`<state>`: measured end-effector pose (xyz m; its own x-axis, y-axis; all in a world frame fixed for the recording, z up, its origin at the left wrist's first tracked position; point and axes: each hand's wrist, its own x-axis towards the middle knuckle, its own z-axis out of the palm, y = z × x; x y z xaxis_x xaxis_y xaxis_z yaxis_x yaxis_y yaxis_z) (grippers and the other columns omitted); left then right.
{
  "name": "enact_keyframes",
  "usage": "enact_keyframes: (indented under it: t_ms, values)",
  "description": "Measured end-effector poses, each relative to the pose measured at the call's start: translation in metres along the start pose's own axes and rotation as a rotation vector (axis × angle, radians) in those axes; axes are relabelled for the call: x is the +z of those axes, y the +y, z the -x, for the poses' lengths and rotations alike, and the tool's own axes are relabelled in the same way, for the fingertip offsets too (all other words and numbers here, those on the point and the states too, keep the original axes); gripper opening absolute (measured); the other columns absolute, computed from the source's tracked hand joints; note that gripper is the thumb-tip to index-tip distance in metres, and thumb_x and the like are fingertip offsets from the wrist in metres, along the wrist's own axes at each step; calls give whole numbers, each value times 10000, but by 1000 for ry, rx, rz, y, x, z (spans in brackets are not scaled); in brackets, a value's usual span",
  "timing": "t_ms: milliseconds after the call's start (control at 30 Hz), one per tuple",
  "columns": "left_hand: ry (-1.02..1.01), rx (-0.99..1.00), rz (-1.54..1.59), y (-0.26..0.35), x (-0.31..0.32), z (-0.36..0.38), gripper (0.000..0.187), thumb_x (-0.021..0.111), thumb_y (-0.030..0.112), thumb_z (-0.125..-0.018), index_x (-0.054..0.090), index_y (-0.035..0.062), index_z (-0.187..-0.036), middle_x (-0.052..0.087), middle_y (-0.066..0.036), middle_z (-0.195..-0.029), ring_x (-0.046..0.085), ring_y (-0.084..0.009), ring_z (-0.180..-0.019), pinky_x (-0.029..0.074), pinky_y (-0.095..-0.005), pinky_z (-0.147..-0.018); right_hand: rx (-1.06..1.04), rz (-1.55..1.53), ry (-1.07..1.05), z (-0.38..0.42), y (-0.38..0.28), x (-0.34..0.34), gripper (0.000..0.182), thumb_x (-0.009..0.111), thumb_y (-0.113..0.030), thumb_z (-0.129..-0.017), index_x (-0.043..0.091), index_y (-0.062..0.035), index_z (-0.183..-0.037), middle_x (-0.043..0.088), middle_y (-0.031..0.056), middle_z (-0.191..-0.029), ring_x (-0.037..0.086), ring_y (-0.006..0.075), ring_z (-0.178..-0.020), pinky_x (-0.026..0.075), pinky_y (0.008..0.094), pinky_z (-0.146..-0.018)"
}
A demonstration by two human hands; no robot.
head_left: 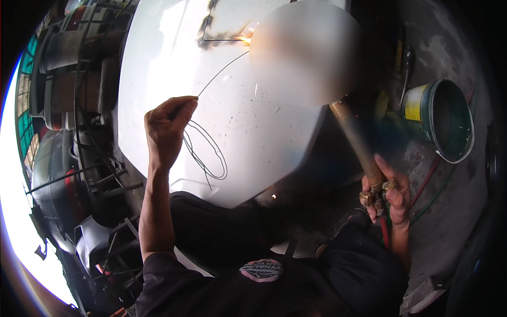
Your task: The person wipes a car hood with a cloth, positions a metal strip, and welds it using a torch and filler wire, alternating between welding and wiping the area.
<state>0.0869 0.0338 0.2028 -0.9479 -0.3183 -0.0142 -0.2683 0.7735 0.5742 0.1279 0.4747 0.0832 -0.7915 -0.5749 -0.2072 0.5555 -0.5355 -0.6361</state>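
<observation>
Brazing in progress, seam unfinished by appearance: right hand clenched around brass torch handle, left hand pinching thin filler wire, whose far tip meets the glowing spot on the scorched white panel beyond.

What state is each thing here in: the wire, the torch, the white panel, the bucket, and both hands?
Left hand: raised, pinching the wire.
Wire: thin, its tip at the bright glow, spare length hanging in loops below the hand.
Right hand: closed around the torch.
Torch: brass, held slanting up toward the panel.
White panel: scorched dark around a cut line, glowing there.
Bucket: tipped, inside dark.
</observation>
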Motion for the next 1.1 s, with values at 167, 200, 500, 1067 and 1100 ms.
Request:
enact_keyframes:
  t_ms: [167,200,500,1067,1100]
  values:
    - [5,3,1,0,0,0,154,723,61,-932,775,-12,-1057,692,7,-737,500,-9,-604,358,-191,-532,-1,-3,-1,0,1,-1,654,643,-265,-966,417,-67,-1546,638,194,-975,617,174,-504,540,279,-448]
    - [7,12,-2,0,0,0,153,723,59,-931,774,-13,-1056,690,7,-734,497,-8,-602,357,-192,-532,1,-4,-1,0,0,-1,655,644,-266,-965,417,-67,-1546,638,193,-974,617,173,-504,541,280,-450]
    - [7,0,-2,0,0,-1,159,717,60,-933,772,-20,-1058,687,6,-732,496,-9,-602,354,-194,-532,8,8,14,-1,0,1,659,643,-269,-963,416,-58,-1545,639,192,-974,620,177,-504,543,270,-446]
    - [0,0,18,-2,0,-1,163,718,56,-935,770,-18,-1071,695,3,-750,507,-10,-616,360,-188,-543,10,22,6,-1,-1,0,649,652,-272,-956,439,-69,-1534,642,189,-972,643,181,-523,566,280,-467]
    - [4,11,22,-3,0,-1,163,717,56,-935,771,-17,-1071,691,6,-745,502,-9,-612,354,-189,-540,12,23,6,-1,-2,0,648,653,-274,-956,441,-71,-1534,642,188,-969,645,183,-524,567,280,-468]
